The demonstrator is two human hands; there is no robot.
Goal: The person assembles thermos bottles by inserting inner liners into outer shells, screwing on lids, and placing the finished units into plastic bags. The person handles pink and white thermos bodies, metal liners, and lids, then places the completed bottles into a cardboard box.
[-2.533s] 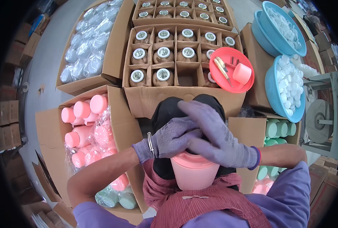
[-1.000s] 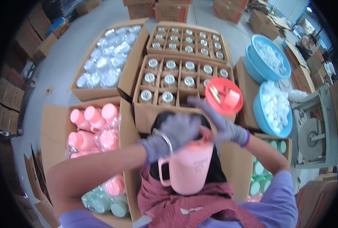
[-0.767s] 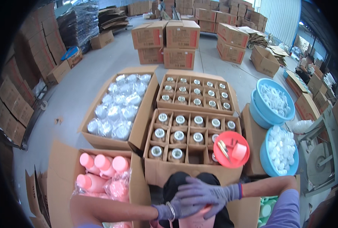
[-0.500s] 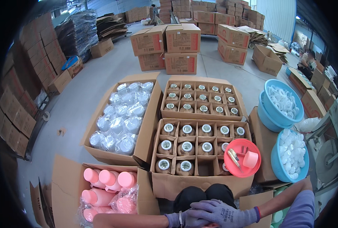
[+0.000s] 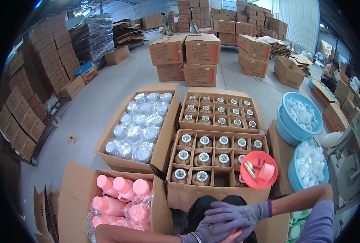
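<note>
Both of my hands wear greyish-purple knit gloves and meet over my lap at the lower edge. My right hand (image 5: 241, 216) lies across my left hand (image 5: 212, 231), its fingers curved over the left one's back. Beneath them shows a smooth pink piece (image 5: 234, 235), the colour of the pink bottles; most of it is hidden, and both hands close around it. A carton of pink bottles (image 5: 112, 205), partly wrapped in clear film, stands to the left. Just ahead, a divided carton (image 5: 212, 192) holds bottles with white-rimmed silvery tops; one front compartment is vacant.
A red plate (image 5: 257, 183) with a pink cap (image 5: 266, 171) and small tools rests on that carton's right corner. Blue basins of white rings (image 5: 301, 115) and white caps (image 5: 309, 165) stand right. Beyond are film-wrapped clear cups (image 5: 137, 129) and stacked cartons (image 5: 202, 49). Green bottles (image 5: 295, 231) sit by my right arm.
My hands have risen slightly and tilted, with more of the pink piece showing beneath them. The whole view has shifted, so the cartons appear a little lower and further right.
</note>
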